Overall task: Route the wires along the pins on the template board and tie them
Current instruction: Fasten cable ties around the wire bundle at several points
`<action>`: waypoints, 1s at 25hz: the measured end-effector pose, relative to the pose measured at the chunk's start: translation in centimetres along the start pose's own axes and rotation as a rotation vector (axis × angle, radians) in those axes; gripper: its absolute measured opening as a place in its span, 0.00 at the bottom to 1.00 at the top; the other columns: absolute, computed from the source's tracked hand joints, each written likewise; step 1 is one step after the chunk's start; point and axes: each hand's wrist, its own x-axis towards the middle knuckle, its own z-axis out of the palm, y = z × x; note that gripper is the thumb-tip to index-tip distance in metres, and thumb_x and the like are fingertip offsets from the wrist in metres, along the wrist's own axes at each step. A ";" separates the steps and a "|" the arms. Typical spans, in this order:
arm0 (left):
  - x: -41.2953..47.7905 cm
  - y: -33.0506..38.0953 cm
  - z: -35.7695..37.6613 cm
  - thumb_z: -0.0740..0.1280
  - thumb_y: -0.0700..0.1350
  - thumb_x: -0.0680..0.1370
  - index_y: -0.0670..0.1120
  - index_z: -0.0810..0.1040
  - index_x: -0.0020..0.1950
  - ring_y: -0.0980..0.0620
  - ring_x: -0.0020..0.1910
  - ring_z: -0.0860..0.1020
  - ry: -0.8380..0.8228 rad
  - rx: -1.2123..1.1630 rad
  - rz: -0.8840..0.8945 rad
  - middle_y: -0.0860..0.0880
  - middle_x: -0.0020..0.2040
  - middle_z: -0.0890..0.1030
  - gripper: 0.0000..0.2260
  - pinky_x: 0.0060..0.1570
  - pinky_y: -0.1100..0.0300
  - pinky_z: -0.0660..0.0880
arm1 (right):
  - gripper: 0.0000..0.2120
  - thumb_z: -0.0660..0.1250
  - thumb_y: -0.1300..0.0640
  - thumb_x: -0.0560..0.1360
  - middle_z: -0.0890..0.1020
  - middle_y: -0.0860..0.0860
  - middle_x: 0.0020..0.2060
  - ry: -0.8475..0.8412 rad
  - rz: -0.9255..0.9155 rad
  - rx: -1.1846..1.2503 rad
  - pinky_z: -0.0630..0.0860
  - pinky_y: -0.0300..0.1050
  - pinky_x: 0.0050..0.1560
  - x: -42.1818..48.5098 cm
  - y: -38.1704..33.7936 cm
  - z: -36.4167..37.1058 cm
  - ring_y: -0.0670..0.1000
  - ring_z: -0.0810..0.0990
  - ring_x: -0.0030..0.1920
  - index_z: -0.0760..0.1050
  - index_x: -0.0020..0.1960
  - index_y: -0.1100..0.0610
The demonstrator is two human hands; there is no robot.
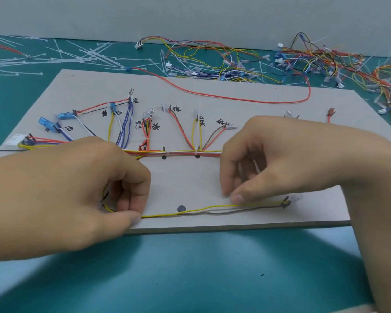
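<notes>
Yellow and brown wires [158,215] lie along the grey template board's [190,181] near edge, pinched by both hands: left hand [77,188] and right hand [269,159].

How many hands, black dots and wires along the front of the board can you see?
Hands: 2 (left hand, right hand)
Black dots: 3
Front wires: 2 (yellow wire, brown wire)
Total: 7
</notes>
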 end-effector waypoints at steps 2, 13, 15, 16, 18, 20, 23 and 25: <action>0.1 0.0 0.0 0.69 0.46 0.61 0.55 0.73 0.31 0.64 0.29 0.74 -0.018 0.022 -0.003 0.63 0.26 0.75 0.06 0.33 0.75 0.68 | 0.08 0.76 0.46 0.67 0.85 0.46 0.33 -0.058 0.063 0.002 0.74 0.37 0.30 -0.5 0.1 -0.6 0.42 0.78 0.30 0.85 0.45 0.45; 0.4 1.2 -1.1 0.63 0.60 0.62 0.60 0.78 0.40 0.59 0.33 0.79 -0.047 0.385 0.013 0.62 0.34 0.79 0.11 0.27 0.60 0.77 | 0.06 0.76 0.60 0.69 0.85 0.48 0.32 -0.104 0.249 -0.024 0.84 0.46 0.36 -1.7 0.2 -1.1 0.49 0.86 0.32 0.82 0.42 0.49; 0.4 1.7 -0.6 0.64 0.65 0.62 0.61 0.78 0.42 0.59 0.35 0.79 -0.071 0.348 0.000 0.63 0.37 0.80 0.14 0.28 0.60 0.76 | 0.08 0.75 0.61 0.69 0.85 0.47 0.32 -0.100 0.247 -0.032 0.83 0.45 0.36 -1.8 0.1 -1.0 0.48 0.85 0.31 0.82 0.42 0.48; 0.5 1.6 -0.5 0.65 0.67 0.62 0.61 0.78 0.43 0.60 0.37 0.79 -0.064 0.339 -0.004 0.64 0.38 0.80 0.16 0.29 0.60 0.76 | 0.09 0.75 0.61 0.69 0.85 0.47 0.32 -0.096 0.246 -0.038 0.82 0.44 0.35 -1.8 0.0 -0.9 0.47 0.84 0.30 0.81 0.43 0.48; 0.8 1.9 -0.4 0.65 0.69 0.62 0.61 0.78 0.43 0.62 0.38 0.79 -0.049 0.340 -0.020 0.66 0.40 0.80 0.17 0.30 0.60 0.76 | 0.12 0.75 0.60 0.69 0.85 0.47 0.34 -0.097 0.237 -0.049 0.80 0.44 0.34 -1.8 -0.2 -0.7 0.47 0.84 0.31 0.80 0.47 0.45; 0.8 2.0 0.1 0.65 0.68 0.63 0.60 0.78 0.42 0.64 0.37 0.79 -0.047 0.344 0.006 0.65 0.39 0.80 0.16 0.30 0.61 0.76 | 0.14 0.74 0.57 0.68 0.85 0.45 0.37 -0.119 0.222 -0.075 0.81 0.47 0.36 -1.7 -0.5 -0.5 0.46 0.83 0.32 0.78 0.49 0.43; 0.7 2.1 0.9 0.68 0.63 0.63 0.59 0.77 0.39 0.64 0.32 0.77 -0.043 0.371 0.053 0.63 0.34 0.78 0.11 0.27 0.59 0.77 | 0.13 0.70 0.51 0.65 0.85 0.42 0.36 -0.136 0.200 -0.153 0.83 0.55 0.41 -1.7 -0.8 -0.4 0.44 0.81 0.35 0.79 0.49 0.41; 0.7 2.1 1.0 0.72 0.56 0.62 0.57 0.76 0.38 0.62 0.30 0.77 -0.059 0.377 0.039 0.62 0.32 0.77 0.09 0.28 0.57 0.78 | 0.10 0.72 0.49 0.65 0.84 0.42 0.34 -0.132 0.183 -0.147 0.83 0.54 0.40 -1.6 -1.0 -0.3 0.44 0.81 0.34 0.81 0.47 0.42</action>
